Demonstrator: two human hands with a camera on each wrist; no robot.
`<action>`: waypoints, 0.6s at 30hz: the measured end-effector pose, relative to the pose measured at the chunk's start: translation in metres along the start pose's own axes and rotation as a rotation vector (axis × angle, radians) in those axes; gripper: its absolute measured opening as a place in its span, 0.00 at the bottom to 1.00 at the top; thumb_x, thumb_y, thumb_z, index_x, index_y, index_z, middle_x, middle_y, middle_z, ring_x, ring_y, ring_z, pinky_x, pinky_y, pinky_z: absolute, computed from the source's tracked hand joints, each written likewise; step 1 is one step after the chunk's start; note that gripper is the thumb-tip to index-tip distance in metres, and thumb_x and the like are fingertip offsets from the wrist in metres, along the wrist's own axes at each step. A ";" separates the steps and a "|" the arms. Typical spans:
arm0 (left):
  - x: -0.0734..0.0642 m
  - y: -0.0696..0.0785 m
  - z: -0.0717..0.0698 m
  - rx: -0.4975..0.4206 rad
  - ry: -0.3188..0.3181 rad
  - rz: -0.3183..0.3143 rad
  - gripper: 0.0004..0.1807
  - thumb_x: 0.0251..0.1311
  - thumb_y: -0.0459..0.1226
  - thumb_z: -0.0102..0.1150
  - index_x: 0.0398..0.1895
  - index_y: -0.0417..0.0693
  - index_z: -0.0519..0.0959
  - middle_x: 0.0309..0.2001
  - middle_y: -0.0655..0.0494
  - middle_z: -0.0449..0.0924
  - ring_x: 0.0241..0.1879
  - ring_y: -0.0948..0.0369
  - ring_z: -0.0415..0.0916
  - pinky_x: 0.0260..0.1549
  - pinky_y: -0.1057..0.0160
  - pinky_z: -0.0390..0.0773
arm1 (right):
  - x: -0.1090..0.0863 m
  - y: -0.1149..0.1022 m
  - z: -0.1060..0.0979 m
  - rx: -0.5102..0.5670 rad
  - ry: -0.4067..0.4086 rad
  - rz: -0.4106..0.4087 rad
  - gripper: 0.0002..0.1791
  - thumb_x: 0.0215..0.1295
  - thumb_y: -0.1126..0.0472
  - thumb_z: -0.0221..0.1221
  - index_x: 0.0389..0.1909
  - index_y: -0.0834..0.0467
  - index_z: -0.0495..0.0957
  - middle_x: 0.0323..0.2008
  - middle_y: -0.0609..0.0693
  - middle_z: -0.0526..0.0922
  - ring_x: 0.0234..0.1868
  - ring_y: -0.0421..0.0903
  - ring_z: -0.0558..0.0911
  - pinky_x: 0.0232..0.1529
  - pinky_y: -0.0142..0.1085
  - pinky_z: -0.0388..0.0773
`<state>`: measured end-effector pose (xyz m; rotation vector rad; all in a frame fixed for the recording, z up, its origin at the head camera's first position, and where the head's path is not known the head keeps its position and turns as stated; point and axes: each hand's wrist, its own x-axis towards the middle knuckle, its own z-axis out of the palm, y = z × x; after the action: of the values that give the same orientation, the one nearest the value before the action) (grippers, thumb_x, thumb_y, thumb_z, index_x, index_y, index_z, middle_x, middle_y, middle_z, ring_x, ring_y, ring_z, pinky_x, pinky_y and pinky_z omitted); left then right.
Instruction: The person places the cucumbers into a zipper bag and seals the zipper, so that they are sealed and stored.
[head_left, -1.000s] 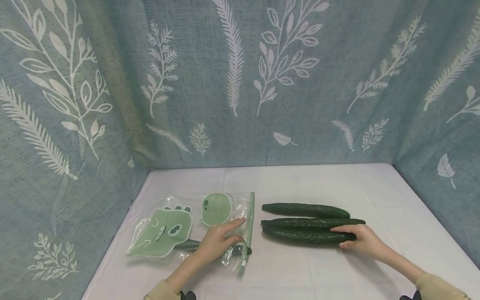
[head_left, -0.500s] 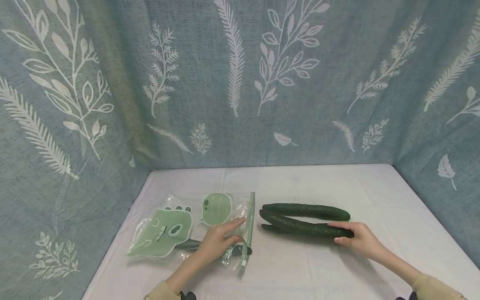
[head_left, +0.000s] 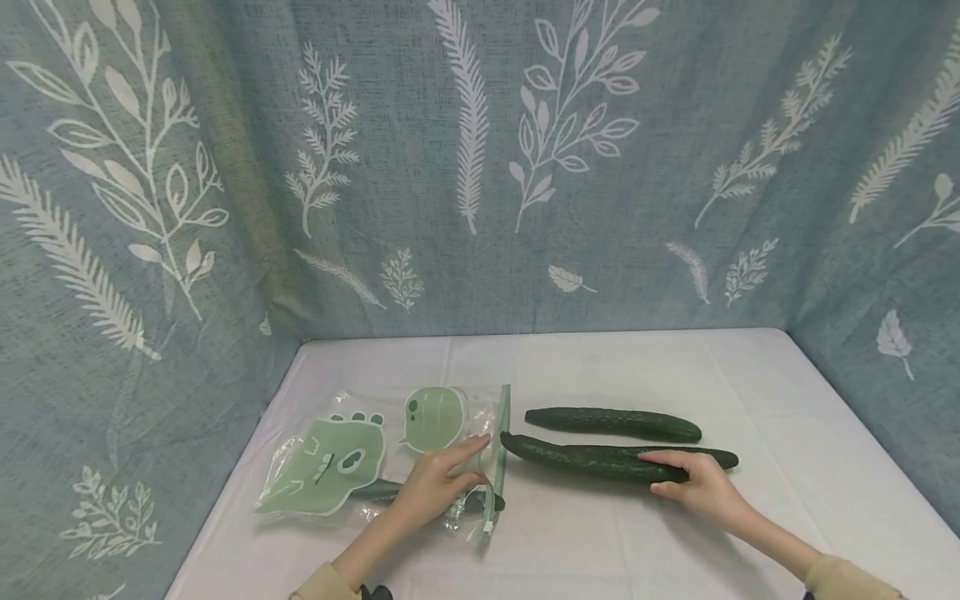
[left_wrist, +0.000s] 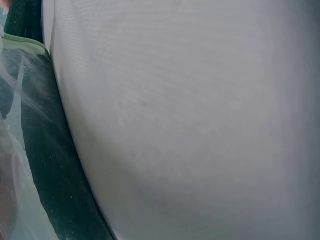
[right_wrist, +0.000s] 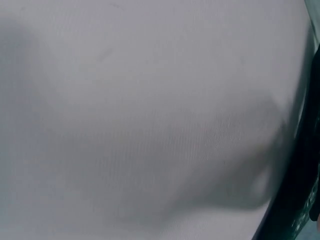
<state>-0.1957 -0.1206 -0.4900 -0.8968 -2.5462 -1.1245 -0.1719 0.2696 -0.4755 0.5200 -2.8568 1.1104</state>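
My right hand (head_left: 701,485) grips a dark green cucumber (head_left: 577,457) near its right end, thumb on the near side. The cucumber's left end overlaps the green zip edge of a clear zip bag (head_left: 487,408). My left hand (head_left: 435,483) rests on the bag at its mouth, forefinger straight and thumb spread apart from it. Inside the bag lies another cucumber (left_wrist: 55,150), its tip (head_left: 498,502) at the mouth. In the right wrist view, dark cucumber skin (right_wrist: 290,205) shows along the right edge.
One cucumber (head_left: 615,423) lies at the back. Another (head_left: 722,458) is mostly hidden by the held one and my right hand. The bag carries green cartoon prints (head_left: 337,467). White cloth (head_left: 637,550) covers the table; a leaf-patterned curtain (head_left: 495,275) stands behind.
My right hand has lifted the front cucumber from beside the others and shifted it left, its left end now at the bag's mouth. My left hand and the bag stay put.
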 end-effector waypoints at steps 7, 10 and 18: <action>-0.001 0.000 -0.001 0.000 0.010 0.001 0.32 0.49 0.39 0.67 0.61 0.47 0.73 0.59 0.46 0.75 0.58 0.51 0.75 0.56 0.57 0.79 | 0.002 -0.009 0.013 0.019 -0.023 -0.033 0.23 0.50 0.65 0.68 0.50 0.60 0.80 0.50 0.58 0.83 0.53 0.61 0.79 0.50 0.51 0.81; -0.002 0.000 -0.001 -0.002 0.022 0.008 0.32 0.48 0.39 0.67 0.61 0.47 0.73 0.58 0.45 0.75 0.58 0.51 0.75 0.55 0.58 0.79 | 0.003 -0.013 0.020 0.043 -0.032 -0.029 0.22 0.51 0.64 0.67 0.51 0.59 0.80 0.50 0.58 0.83 0.54 0.61 0.78 0.51 0.52 0.81; -0.002 -0.004 0.001 0.002 0.059 0.039 0.32 0.48 0.39 0.67 0.60 0.48 0.74 0.57 0.44 0.76 0.57 0.51 0.76 0.55 0.58 0.79 | 0.006 -0.019 0.036 0.094 -0.056 0.006 0.22 0.53 0.63 0.67 0.51 0.58 0.80 0.51 0.59 0.82 0.56 0.62 0.77 0.53 0.56 0.78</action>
<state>-0.1961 -0.1229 -0.4938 -0.8950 -2.4713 -1.1206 -0.1686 0.2305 -0.4888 0.5560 -2.8656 1.2567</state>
